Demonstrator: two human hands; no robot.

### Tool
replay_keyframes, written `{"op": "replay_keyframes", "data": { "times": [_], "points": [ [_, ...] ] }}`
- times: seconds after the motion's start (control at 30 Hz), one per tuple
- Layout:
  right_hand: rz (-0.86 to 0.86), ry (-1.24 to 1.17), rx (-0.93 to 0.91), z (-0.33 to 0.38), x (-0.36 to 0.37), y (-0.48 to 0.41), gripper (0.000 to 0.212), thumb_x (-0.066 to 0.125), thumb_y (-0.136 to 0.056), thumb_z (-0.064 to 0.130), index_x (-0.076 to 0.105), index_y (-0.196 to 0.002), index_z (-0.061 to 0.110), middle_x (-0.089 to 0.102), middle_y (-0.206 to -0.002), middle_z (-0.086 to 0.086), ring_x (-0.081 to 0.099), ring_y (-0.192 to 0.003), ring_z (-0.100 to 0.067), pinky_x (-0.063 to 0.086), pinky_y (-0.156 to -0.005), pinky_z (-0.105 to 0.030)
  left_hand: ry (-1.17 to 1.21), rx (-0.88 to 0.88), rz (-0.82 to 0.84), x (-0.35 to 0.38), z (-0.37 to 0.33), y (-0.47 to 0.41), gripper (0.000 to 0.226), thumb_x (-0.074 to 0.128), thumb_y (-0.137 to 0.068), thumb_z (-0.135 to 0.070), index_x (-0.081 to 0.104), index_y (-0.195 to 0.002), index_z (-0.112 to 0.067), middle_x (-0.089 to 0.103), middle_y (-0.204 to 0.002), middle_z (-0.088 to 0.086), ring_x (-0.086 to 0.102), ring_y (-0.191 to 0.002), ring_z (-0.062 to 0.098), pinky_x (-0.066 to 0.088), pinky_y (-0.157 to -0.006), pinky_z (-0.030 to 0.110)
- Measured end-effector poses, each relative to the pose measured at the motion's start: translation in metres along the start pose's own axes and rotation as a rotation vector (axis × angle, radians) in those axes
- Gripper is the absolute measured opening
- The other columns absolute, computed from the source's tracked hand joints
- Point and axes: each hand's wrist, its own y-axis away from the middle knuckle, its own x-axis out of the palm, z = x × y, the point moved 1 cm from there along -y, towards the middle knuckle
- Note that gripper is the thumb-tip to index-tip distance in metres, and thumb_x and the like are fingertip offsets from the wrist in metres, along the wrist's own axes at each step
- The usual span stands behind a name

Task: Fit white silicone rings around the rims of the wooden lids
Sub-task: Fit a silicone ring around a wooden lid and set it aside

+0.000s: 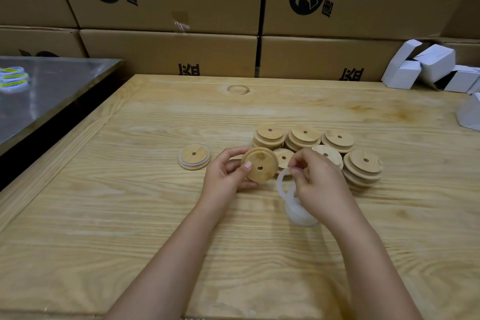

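Observation:
My left hand (226, 174) holds a round wooden lid (259, 167) with a small centre hole, tilted up off the table. My right hand (318, 184) pinches a white silicone ring (280, 182) just right of that lid, apart from its rim. Under my right hand lies a pile of white rings (301, 212). One lid with a white ring around it (194, 156) lies flat to the left. Several bare lids (306, 138) stand in short stacks behind and right of my hands.
The wooden table (130, 202) carries everything. A metal-topped surface (59, 86) with tape rolls (13, 78) adjoins on the left. Cardboard boxes (168, 54) wall the back. Small white cartons (428, 67) sit at the back right corner.

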Motion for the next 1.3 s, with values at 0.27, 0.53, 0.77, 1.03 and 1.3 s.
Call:
{"op": "replay_keyframes", "data": {
  "times": [0.27,0.53,0.77,1.03,1.3],
  "points": [
    [-0.131,-0.424,0.072,0.013,0.014,0.001,0.021,0.068,-0.082,0.012,0.06,-0.074,0.03,0.063,-0.071,0.012,0.047,-0.056,-0.003,0.039,-0.056,-0.014,0.018,0.042,0.018,0.003,-0.002,0.003,0.02,0.056,-0.087,0.006,0.06,-0.1,-0.009,0.073,-0.083,0.003,0.069,-0.075,0.018,0.06,-0.063,0.037],
    [-0.206,-0.472,0.119,0.01,0.02,-0.002,0.014,0.071,-0.08,0.013,0.065,-0.075,0.025,0.063,-0.093,0.015,0.055,-0.089,-0.002,0.04,-0.076,-0.019,-0.006,0.075,0.098,0.002,-0.002,0.005,0.022,0.058,-0.086,0.004,0.061,-0.099,-0.013,0.073,-0.083,0.006,0.07,-0.078,0.02,0.058,-0.061,0.034],
    [-0.22,-0.594,0.168,0.007,0.024,-0.001,0.016,0.069,-0.082,0.008,0.066,-0.077,0.023,0.068,-0.087,0.01,0.061,-0.079,0.002,0.047,-0.071,-0.012,-0.077,0.16,0.114,0.002,0.0,0.005,0.012,0.057,-0.086,0.007,0.057,-0.084,-0.005,0.067,-0.075,-0.008,0.066,-0.075,0.011,0.058,-0.061,0.033],
    [-0.22,-0.63,0.189,0.006,0.027,-0.003,0.014,0.069,-0.081,0.006,0.066,-0.077,0.019,0.068,-0.086,0.009,0.061,-0.074,0.006,0.049,-0.07,-0.011,-0.254,0.229,0.005,0.004,0.008,0.002,0.02,0.067,-0.082,-0.002,0.06,-0.079,-0.02,0.066,-0.079,-0.008,0.065,-0.078,0.01,0.054,-0.07,0.032],
    [-0.2,-0.68,0.163,0.008,0.028,-0.002,0.02,0.067,-0.082,0.002,0.064,-0.074,0.021,0.067,-0.081,0.007,0.06,-0.071,0.003,0.047,-0.068,-0.01,-0.29,0.253,0.003,0.003,0.009,0.002,0.023,0.069,-0.081,-0.002,0.058,-0.076,-0.021,0.068,-0.082,-0.014,0.066,-0.087,0.009,0.052,-0.065,0.022]
  ]
}}
